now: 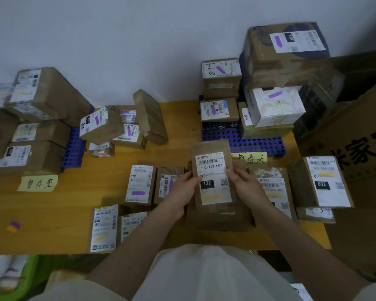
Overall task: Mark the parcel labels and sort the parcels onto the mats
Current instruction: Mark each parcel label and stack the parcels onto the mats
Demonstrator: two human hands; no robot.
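Here, in the head view, a slim brown cardboard parcel with a white shipping label reading "122-122-C07" and a black "122" box is held upright above the yellow wooden table. The left hand grips its left edge, thumb curled over the front beside the label; the right hand pinches the right edge, thumb on the label's side. The parcel sits between both hands, touching each. Beyond the grip lies a blue perforated plastic mat stacked with parcels; far to the left of the grip, another blue perforated mat holds more boxes. A small purple-and-yellow marker cap lies well left of the hands.
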